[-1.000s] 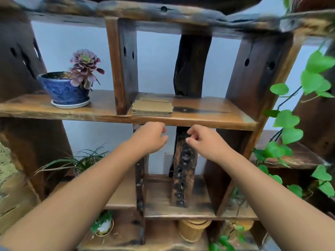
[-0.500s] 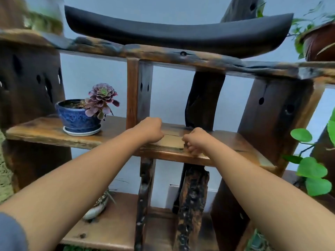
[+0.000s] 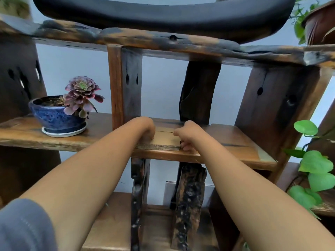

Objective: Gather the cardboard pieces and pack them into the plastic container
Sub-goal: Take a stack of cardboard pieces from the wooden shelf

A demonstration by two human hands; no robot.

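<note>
A flat stack of brown cardboard pieces [image 3: 164, 140] lies on the middle wooden shelf [image 3: 235, 142], just right of a wooden upright. My left hand [image 3: 145, 128] curls over the stack's left end, fingers bent down on its top. My right hand [image 3: 187, 135] clasps the stack's right end, with fingertips at its lower right corner. Both hands hide the ends of the stack. The stack rests on the shelf. No plastic container is in view.
A blue pot with a purple succulent [image 3: 59, 115] stands on the shelf to the left. The wooden upright [image 3: 124, 84] rises close behind my left hand. A dark curved object [image 3: 163, 13] lies on the top shelf. Green vine leaves [image 3: 311, 163] hang at the right.
Both hands rose from below the shelf edge up to the cardboard stack and closed on its two ends. The camera view moved closer and upward.
</note>
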